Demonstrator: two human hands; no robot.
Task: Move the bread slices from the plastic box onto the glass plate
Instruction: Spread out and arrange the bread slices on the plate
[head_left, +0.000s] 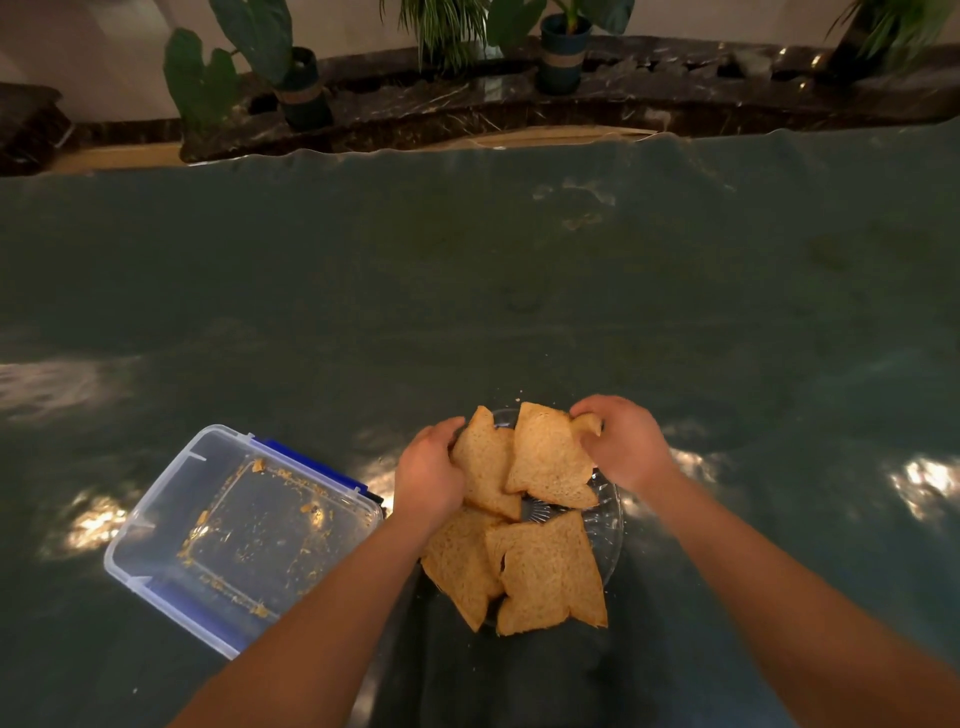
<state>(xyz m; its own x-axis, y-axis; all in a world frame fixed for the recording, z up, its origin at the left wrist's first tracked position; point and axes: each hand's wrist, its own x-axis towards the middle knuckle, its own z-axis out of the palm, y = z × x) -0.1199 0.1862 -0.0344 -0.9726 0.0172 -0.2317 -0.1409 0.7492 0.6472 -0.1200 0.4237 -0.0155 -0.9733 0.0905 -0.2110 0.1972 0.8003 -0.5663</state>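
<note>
Several brown bread slices lie on the glass plate (605, 514) near the table's front edge. My left hand (428, 475) grips the left edge of the far-left slice (485, 467). My right hand (626, 441) pinches the top right corner of the far-right slice (548, 460). Two more slices, the near-left slice (462, 564) and the near-right slice (550, 571), rest at the plate's near side and overhang its rim. The clear plastic box (156, 525) with blue clips stands to the left of the plate. It holds only crumbs.
The table is covered with a dark green glossy cloth (467, 291). Potted plants (301, 88) stand on a dark marble ledge beyond the table's far edge. Bright light patches reflect on the cloth at left and right.
</note>
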